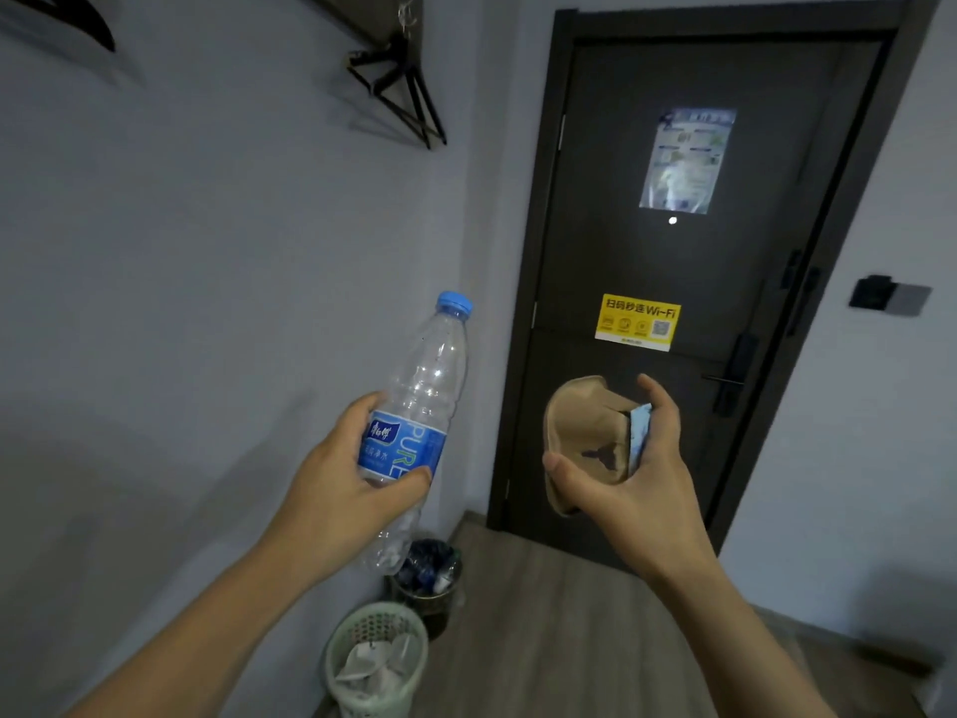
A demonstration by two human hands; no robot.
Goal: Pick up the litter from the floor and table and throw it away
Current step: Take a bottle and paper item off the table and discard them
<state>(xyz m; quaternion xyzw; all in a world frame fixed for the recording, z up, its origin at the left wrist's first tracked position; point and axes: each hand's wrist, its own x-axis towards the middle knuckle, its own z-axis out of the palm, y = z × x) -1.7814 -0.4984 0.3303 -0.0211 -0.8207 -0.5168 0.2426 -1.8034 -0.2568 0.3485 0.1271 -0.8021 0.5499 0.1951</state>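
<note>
Head view, left hand (342,489): fingers curled round a clear plastic bottle (422,386) at its blue label; bottle tilted, blue cap up.
Right hand (637,489): thumb and fingers clasp a crushed tan paper piece (580,432), with a blue wrapper (640,437) pressed against the fingers.
Bins: green basket (357,634) near, by the left wall, crumpled paper inside; dark bin (432,603) just beyond it, filled.
Door (647,261): dark, far right.

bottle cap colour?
Blue; the cap tops the clear bottle in the left hand, head view.
</note>
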